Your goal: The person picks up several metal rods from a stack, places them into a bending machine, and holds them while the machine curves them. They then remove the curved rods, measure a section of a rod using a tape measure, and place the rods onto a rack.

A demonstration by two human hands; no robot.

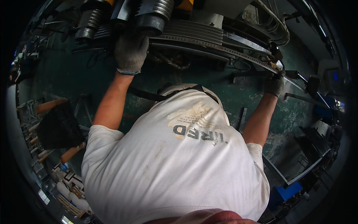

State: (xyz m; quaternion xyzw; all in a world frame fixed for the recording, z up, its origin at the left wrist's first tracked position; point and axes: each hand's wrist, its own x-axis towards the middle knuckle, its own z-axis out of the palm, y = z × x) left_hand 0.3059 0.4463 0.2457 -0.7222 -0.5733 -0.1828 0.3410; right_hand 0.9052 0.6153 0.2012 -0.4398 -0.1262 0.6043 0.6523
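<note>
A steel measuring tape (pixel 223 49) runs in a long curve along the front edge of a machine. My right hand (pixel 274 84), in a grey work glove, holds the tape near its right part, and the tape goes on past the fingers. At the tape's left end is my left hand (pixel 132 53), in a knitted glove, raised to the machine's edge under a thick cylindrical metal part (pixel 151 23). Its fingertips are hidden, so what it grips cannot be told. Just below the tape lies a long coil spring or threaded rod (pixel 190 49).
Ribbed metal bars (pixel 193 29) form the machine's front. Pale hoses (pixel 279 25) hang at upper right. A black-covered stand with rollers (pixel 60 126) is at left. A metal frame (pixel 304 169) and a blue box (pixel 288 191) stand at lower right on the green floor.
</note>
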